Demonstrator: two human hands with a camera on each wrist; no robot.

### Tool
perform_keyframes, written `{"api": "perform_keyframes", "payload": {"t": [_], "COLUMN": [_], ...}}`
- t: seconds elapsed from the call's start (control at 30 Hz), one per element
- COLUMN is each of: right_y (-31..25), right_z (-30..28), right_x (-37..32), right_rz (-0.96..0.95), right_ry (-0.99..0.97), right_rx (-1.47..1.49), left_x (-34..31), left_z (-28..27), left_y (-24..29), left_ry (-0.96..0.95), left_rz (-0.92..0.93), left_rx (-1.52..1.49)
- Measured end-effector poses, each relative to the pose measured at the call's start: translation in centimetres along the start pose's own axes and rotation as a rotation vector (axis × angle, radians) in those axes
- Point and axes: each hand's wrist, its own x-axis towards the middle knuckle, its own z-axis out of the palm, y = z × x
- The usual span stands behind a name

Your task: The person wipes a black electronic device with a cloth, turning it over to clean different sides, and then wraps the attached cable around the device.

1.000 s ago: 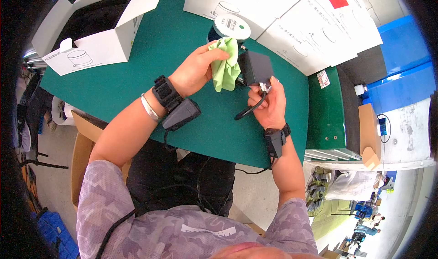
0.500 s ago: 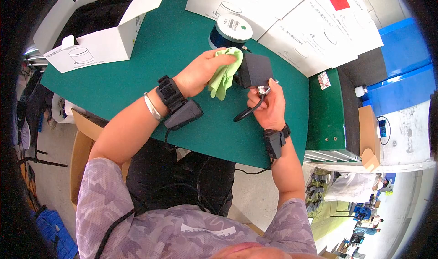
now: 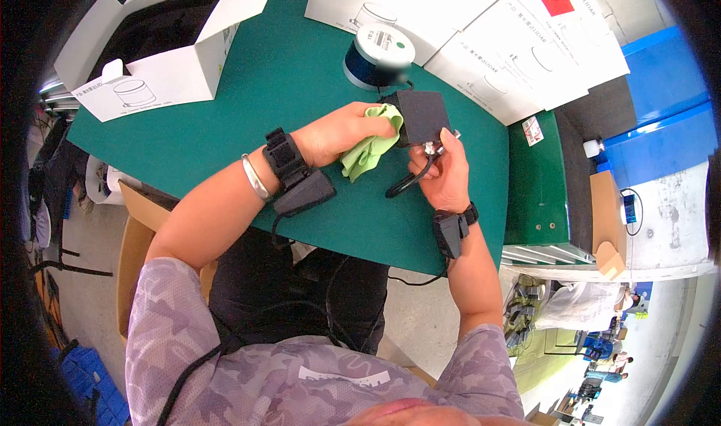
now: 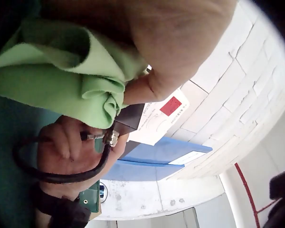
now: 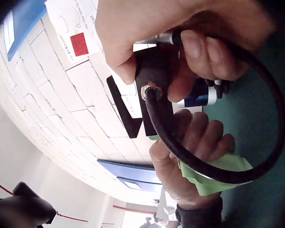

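The left hand point(image 3: 338, 135) pinches a green cloth point(image 3: 366, 153) against the left side of a black box point(image 3: 425, 118). In the left wrist view the cloth point(image 4: 61, 76) hangs in folds from the fingers. The right hand point(image 3: 444, 174) grips the box's near end, by its metal connectors. From a connector a black cable point(image 5: 270, 95) loops round in the right wrist view, where the right hand point(image 5: 180, 38) has thumb and fingers on the box point(image 5: 154, 66). Beyond the box, a round lidar unit point(image 3: 379, 54) with a white top stands on the green table point(image 3: 278, 88).
An open white box point(image 3: 154, 88) with dark contents stands at the table's far left. White lidar cartons point(image 3: 503, 58) line the far right side. A green case point(image 3: 537, 193) sits right of the table, and an open brown carton point(image 3: 135, 276) lies below its left edge.
The left hand with the cloth has moved down toward the person, away from the lidar unit and along the cable side to the black box. The right hand has barely moved.
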Motion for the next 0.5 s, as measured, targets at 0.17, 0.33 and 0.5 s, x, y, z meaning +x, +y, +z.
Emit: {"api": "perform_keyframes", "payload": {"t": [0.17, 0.33, 0.5], "right_y": [0.2, 0.1, 0.0], "right_z": [-0.6, -0.4, 0.0], "right_x": [0.1, -0.1, -0.1], "right_rz": [-0.003, 0.018, 0.011], "right_ry": [0.006, 0.014, 0.058], "right_rx": [-0.007, 0.017, 0.032], "left_x": [0.3, 0.5, -0.4], "left_z": [-0.4, -1.4, -0.2], "left_y": [-0.2, 0.1, 0.4], "left_ry": [0.092, 0.215, 0.337], "left_rz": [0.085, 0.172, 0.278], "left_rx": [0.023, -0.145, -0.070]}}
